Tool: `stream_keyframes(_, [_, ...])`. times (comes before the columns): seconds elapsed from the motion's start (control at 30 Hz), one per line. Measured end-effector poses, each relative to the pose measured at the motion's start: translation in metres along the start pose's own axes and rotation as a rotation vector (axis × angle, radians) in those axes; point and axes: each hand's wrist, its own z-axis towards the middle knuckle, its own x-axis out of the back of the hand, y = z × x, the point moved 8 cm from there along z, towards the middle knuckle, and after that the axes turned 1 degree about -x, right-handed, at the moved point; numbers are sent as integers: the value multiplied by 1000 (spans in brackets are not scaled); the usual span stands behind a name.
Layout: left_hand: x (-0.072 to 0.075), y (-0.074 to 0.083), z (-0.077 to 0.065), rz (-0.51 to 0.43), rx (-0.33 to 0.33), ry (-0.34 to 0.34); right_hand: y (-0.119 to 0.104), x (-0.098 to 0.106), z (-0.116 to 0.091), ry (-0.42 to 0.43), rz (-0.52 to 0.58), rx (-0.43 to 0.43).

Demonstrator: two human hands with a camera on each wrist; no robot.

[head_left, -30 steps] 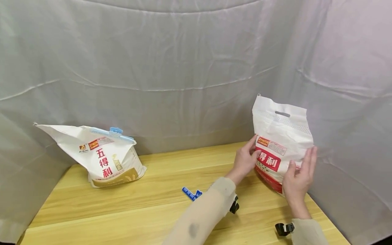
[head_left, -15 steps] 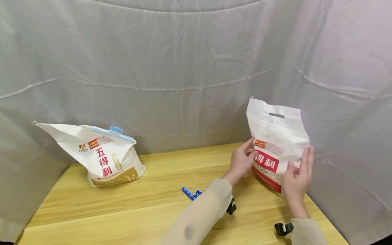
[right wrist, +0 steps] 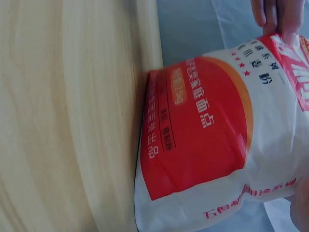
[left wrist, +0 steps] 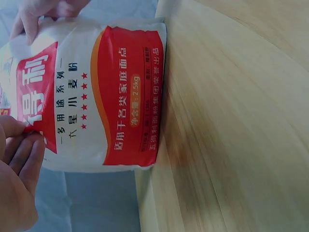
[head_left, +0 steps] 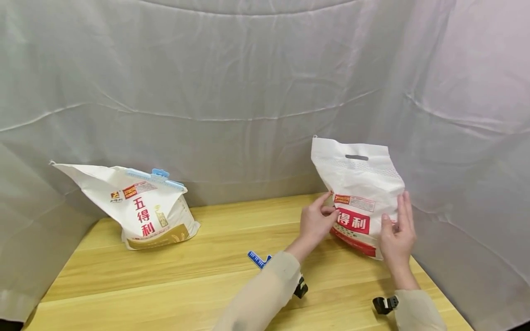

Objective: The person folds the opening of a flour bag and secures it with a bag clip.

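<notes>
A white and red flour bag (head_left: 362,181) with a slotted handle top stands upright at the table's right rear, leaning a little left. My left hand (head_left: 315,221) pinches its left side, thumb on the front by the red label. In the left wrist view, those curled fingers (left wrist: 28,152) touch the label's edge. My right hand (head_left: 398,239) lies along the bag's right side with straight fingers, its thumb on the front. The right wrist view shows the bag's printed front (right wrist: 193,130) and its base on the wood; most of the right hand is out of that view.
A second flour bag (head_left: 142,207), white and gold, leans at the left rear with a light-blue sealing clip (head_left: 157,177) across its top. A dark-blue clip (head_left: 257,259) lies mid-table, partly hidden by my left sleeve (head_left: 262,289). Grey cloth (head_left: 248,92) hangs behind the wooden table (head_left: 136,289).
The handled flour bag has shifted left along the table, with both hands moving along on its sides. The second bag and the dark-blue clip stay in place.
</notes>
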Motion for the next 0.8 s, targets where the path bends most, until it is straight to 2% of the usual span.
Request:
stream_keyframes(0.17, [21,1,-6,34,-51,49,-28,-14,-3,-65,55,31])
stream_keyframes(0.37, [47,2,-12,85,-108,118,-32,-36,-2,-145,97,50])
stream_keyframes(0.57, [73,-5,-17,108,-146,195,-34,-64,-2,-210,173,33])
stream_keyframes(0.8, [105,-13,-24,108,-131,277,-43,-100,-2,-267,264,43])
